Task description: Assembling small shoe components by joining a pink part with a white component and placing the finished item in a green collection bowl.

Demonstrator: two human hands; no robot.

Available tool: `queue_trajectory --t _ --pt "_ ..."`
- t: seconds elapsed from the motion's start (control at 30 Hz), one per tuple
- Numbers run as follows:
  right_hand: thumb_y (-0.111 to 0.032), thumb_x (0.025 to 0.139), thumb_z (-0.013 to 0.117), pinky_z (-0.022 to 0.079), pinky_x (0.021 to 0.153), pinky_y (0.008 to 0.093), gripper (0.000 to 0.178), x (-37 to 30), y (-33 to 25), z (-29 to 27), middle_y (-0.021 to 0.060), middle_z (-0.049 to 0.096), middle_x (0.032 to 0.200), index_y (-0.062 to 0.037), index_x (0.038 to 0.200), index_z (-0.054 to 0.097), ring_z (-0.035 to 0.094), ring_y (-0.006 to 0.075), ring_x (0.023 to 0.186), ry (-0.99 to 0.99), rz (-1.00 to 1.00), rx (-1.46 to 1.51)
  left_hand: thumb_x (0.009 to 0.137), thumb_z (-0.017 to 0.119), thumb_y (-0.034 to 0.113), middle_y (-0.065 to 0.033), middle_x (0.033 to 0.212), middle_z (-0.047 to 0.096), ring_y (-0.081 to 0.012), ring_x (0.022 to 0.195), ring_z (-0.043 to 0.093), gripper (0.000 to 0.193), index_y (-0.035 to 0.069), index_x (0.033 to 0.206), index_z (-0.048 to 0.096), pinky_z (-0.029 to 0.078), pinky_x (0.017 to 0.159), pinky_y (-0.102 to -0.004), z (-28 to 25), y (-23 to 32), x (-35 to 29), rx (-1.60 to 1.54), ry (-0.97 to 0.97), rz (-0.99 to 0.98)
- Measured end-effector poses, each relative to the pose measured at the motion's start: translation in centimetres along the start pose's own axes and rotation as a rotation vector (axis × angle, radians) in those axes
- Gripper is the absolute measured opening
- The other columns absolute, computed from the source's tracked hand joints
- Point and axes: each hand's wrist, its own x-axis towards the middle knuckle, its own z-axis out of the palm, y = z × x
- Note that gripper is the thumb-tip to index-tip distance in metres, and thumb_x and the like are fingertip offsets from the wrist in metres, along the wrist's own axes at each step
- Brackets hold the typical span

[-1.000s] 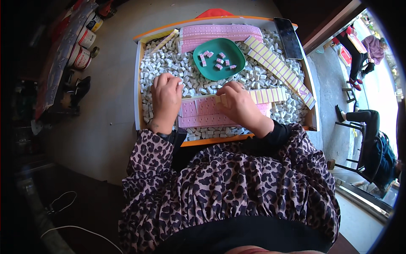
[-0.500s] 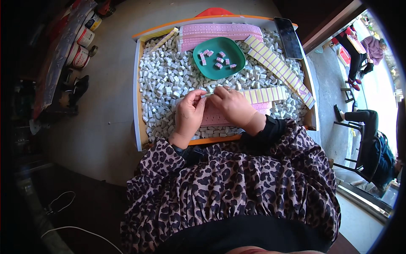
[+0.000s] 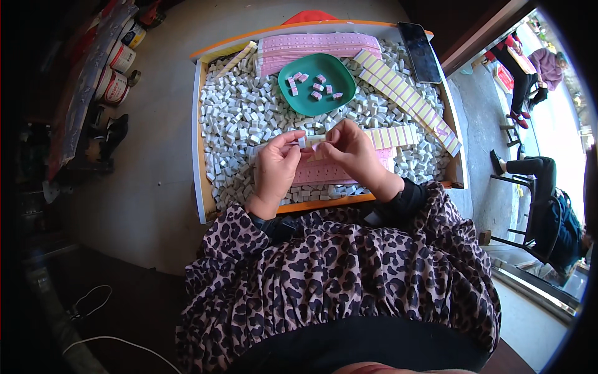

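Note:
My left hand [image 3: 274, 168] pinches a small whitish block [image 3: 302, 142] between thumb and fingertips, above the near middle of the shallow box. Close beside it, my right hand [image 3: 356, 154] has its thumb and forefinger pressed together on a tiny pale pink sticker [image 3: 315, 147], partly hidden by the fingers. Under the hands lie pink printed sheets [image 3: 330, 175] and a yellow striped strip [image 3: 393, 136]. Just beyond, a green plate [image 3: 313, 105] holds several little blocks with pink on them.
Loose grey-white blocks [image 3: 233, 134] fill the orange-edged box [image 3: 198, 143]. Along its far side lie more pink sheets [image 3: 317, 45]; at the right are yellow strips [image 3: 405, 100] and a dark phone [image 3: 418, 53]. Cans [image 3: 115, 87] stand far left; people sit at the right.
My hands have drawn slightly apart, and the right fingers have turned. The block in my left fingers now shows more upright. The whole view has shifted a little.

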Motion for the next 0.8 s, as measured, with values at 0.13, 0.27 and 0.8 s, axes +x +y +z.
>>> queue_trajectory --t 0.13,0.27,0.8 --pt "0.005 0.085 0.063 0.048 0.07 0.0192 0.024 0.4 0.0 0.8 -0.0006 0.051 0.084 -0.0044 0.082 0.041 0.053 0.0052 0.077 0.037 -0.025 0.001 0.09 0.049 -0.003 -0.0088 0.095 0.066 -0.0118 0.084 0.064 0.024 -0.005 0.113 0.058 0.05 0.079 -0.0233 0.7 0.8 -0.4 0.009 -0.066 -0.043" --pt "0.005 0.084 0.063 0.048 0.068 0.0188 0.024 0.7 1.0 0.8 -0.0016 0.05 0.079 -0.0045 0.082 0.041 0.052 0.0047 0.075 0.052 -0.044 -0.09 0.089 0.052 -0.003 -0.0091 0.091 0.068 -0.0129 0.079 0.067 0.021 -0.005 0.108 0.06 0.052 0.073 -0.0224 1.1 1.0 -0.4 -0.019 -0.039 0.027" --pt "-0.004 0.075 0.076 0.045 0.063 0.0202 0.026 0.5 -0.8 1.3 0.0012 0.051 0.088 -0.004 0.08 0.05 0.051 0.0082 0.071 0.042 -0.232 -0.451 0.092 0.049 -0.004 -0.012 0.109 0.063 -0.0119 0.097 0.061 0.03 -0.004 0.121 0.054 0.048 0.086 -0.0225 0.4 1.4 -0.5 -0.195 -0.127 0.027"
